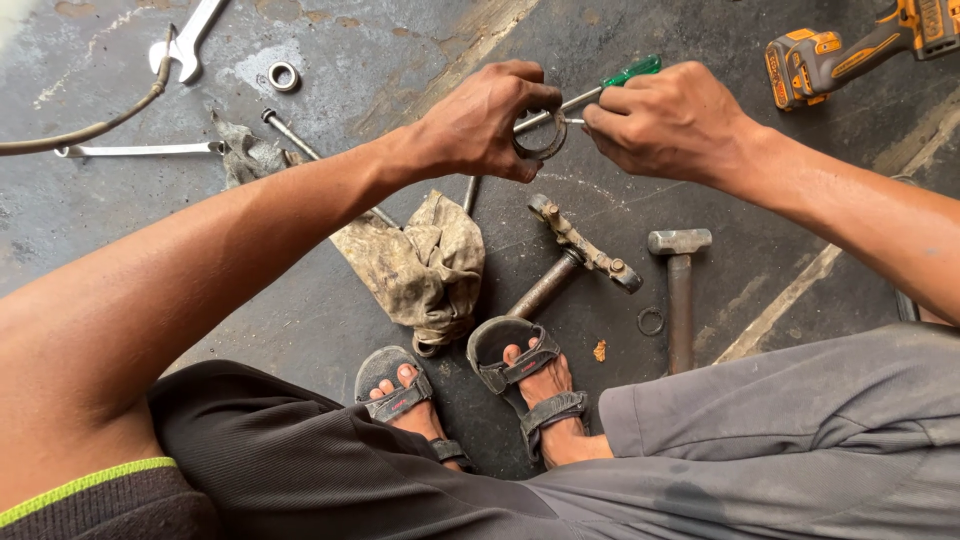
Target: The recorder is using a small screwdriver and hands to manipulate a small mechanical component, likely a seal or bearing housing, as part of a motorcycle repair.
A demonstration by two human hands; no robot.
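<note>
Head view: my left hand (pixel 480 120) pinches a dark metal ring (pixel 540 140), my right hand (pixel 665 120) grips a green-handled screwdriver (pixel 610 85) poking at it.

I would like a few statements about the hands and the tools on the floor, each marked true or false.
1. The left hand holds a dark ring. True.
2. The right hand holds a hammer. False: it holds a green-handled screwdriver, and the hammer lies on the floor.
3. The screwdriver's tip points at the ring. True.
4. A cordless drill lies beside the person's feet. False: it lies at the upper right, far from the sandals.
5. A dirty rag lies on the floor under the left hand. True.
6. The wrench rests on the rag. False: it lies apart, at the upper left.
</note>
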